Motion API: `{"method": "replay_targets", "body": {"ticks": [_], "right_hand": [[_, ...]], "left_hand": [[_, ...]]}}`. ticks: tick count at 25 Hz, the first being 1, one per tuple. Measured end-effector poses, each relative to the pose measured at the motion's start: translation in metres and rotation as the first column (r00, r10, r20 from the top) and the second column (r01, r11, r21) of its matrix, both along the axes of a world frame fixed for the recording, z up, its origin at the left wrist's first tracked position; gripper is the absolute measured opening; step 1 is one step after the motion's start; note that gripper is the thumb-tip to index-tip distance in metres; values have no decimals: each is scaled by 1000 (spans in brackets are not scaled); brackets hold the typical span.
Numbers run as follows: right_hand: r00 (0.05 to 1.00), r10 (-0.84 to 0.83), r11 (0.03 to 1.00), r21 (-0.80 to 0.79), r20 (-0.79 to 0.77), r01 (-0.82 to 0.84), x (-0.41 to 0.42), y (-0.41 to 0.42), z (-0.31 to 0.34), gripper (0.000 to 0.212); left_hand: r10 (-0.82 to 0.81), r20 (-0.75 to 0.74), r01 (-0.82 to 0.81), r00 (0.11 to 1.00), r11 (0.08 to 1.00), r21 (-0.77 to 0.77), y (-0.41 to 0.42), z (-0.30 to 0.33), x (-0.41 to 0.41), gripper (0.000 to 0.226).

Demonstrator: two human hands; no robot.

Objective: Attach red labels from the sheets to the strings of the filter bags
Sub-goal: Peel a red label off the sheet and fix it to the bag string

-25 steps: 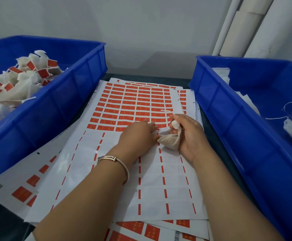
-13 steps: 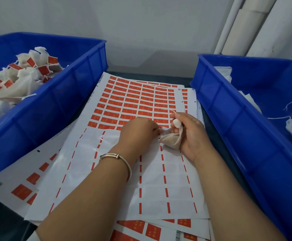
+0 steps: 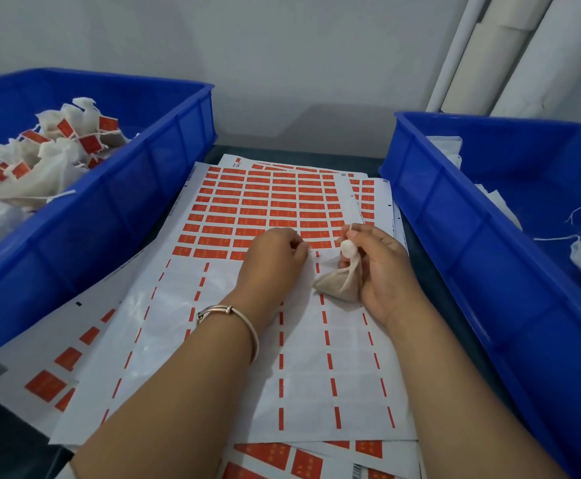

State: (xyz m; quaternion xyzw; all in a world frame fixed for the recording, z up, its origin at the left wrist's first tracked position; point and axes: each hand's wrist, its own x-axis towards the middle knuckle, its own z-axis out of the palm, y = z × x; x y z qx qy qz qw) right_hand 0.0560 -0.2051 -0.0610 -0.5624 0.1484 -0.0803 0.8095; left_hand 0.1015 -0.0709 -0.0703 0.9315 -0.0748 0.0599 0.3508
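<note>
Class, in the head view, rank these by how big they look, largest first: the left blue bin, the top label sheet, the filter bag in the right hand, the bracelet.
1. left blue bin and top label sheet: close in apparent size, so I won't rank them against each other.
2. filter bag
3. bracelet, though alike and nearer the camera.

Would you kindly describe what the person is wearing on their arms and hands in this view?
Both forearms are bare, with no sleeves in view and no gloves. The left hand has a slim silver-coloured metal bangle around the wrist, with a small knot-like fitting on top. The right hand and its wrist show no jewellery or watch. No rings can be made out on either hand.
</note>
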Motion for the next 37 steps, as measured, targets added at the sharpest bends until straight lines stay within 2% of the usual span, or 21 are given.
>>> {"method": "replay_targets", "body": {"ticks": [4, 7, 11, 14, 16, 18, 20, 24, 29, 33, 37], "right_hand": [[999, -38, 993, -108, 16, 40, -1, 2, 5, 15], [992, -82, 952, -288, 93, 106, -4, 4, 12, 17], [983, -81, 898, -415, 167, 144, -9, 8, 17, 20], [972, -84, 865, -467, 221, 181, -13, 11, 18, 12], [965, -63, 848, -496, 255, 186, -15, 13, 19, 9], [959, -11, 841, -516, 285, 163, -17, 16, 21, 10], [952, 39, 831, -538, 305, 138, -20, 19, 22, 11], [944, 48, 811, -565, 325, 153, -21, 21, 23, 10], [942, -83, 731, -622, 326, 280, -16, 13, 21, 7], [941, -113, 772, -567, 320, 285, -14, 11, 21, 12], [946, -122, 771, -573, 299, 280, -14, 12, 19, 12]], "left_hand": [[64, -82, -78, 995, 982, -172, 6, 4, 1, 13], [128, -125, -160, 984, 942, -296, 9, 8, 2, 16], [194, -212, -274, 958, 835, -476, 10, 13, 1, 18], [197, -286, -336, 938, 722, -605, 8, 18, -1, 15], [146, -347, -358, 926, 628, -691, 8, 22, -4, 15], [25, -390, -343, 921, 527, -777, 7, 28, -9, 13], [-84, -378, -295, 922, 479, -827, 5, 33, -15, 10], [-129, -353, -234, 927, 537, -810, 0, 38, -25, 13], [-170, -355, -207, 919, 559, -803, -6, 40, -30, 16], [-171, -374, -221, 911, 564, -796, -7, 43, -32, 14], [-176, -355, -200, 918, 568, -798, -5, 45, -34, 14]]}}
